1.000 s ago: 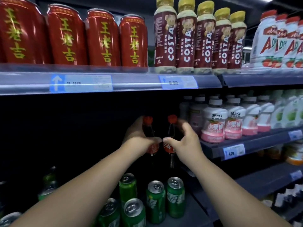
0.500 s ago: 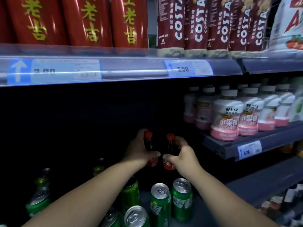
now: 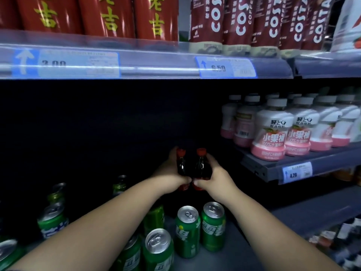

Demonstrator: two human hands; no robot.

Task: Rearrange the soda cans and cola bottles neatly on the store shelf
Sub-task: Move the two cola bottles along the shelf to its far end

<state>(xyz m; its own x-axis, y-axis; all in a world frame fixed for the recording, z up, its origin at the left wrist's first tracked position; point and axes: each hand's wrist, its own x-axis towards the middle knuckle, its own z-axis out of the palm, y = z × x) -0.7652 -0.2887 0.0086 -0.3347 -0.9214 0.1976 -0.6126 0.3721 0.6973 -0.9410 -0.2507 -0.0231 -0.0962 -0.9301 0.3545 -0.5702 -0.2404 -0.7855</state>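
- Left hand (image 3: 172, 173) clamped one dark, red-capped plastic cola bottle (image 3: 181, 165); right hand (image 3: 213, 178) clamped its twin (image 3: 202, 166).
- Full bottles probably felt heavy and slick; the labelled waist seemed the safest grip.
- Green aluminium soda cans (image 3: 187, 229) stood at six o'clock.

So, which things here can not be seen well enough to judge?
- Cola bottles: lower parts hidden by left hand and right hand; whether they stand on the shelf is unclear.
- Back of the shelf bay: too dark.
- Left price tag: blurred.
- Red cans: tops cut off.
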